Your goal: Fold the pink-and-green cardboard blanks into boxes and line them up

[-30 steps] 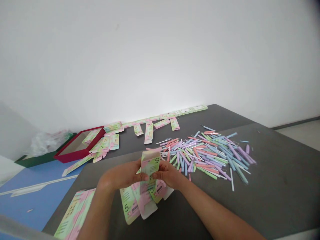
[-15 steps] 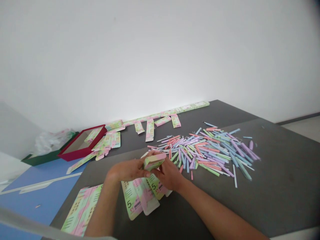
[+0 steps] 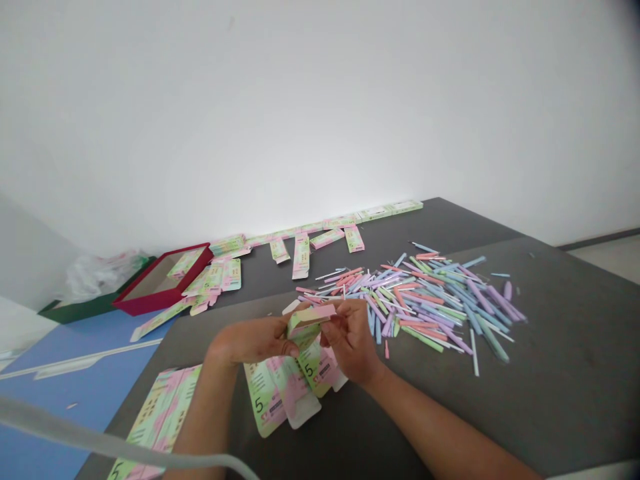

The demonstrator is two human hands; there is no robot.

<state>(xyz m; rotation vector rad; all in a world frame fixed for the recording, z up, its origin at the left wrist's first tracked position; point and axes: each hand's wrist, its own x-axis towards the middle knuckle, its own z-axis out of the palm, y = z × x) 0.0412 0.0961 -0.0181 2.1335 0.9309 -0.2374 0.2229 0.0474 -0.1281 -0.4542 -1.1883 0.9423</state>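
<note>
A small pink and green cardboard box (image 3: 309, 323) is held up between both hands over the dark table. My left hand (image 3: 267, 339) grips its left side, with the thumb on the near face. At the box's right end, my right hand (image 3: 353, 340) has its thumb and fingers closed on the edge. Under the hands lie several flat printed cartons (image 3: 270, 400), marked with a 5, overlapping one another. To the right of my right hand spreads a heap of pastel pens (image 3: 415, 300) and thin white sticks.
A red box lid (image 3: 150, 303) and a green tray (image 3: 75, 312) holding clear plastic bags (image 3: 103, 275) stand at the left. Stacked cartons (image 3: 155, 413) lie front left. More boxes (image 3: 345, 220) line the wall. A pale cable (image 3: 125, 445) crosses the lower left.
My right hand has shifted right and up to the box's right end, its fingers now pinching there. My left hand stays on the box. The camera view has shifted slightly.
</note>
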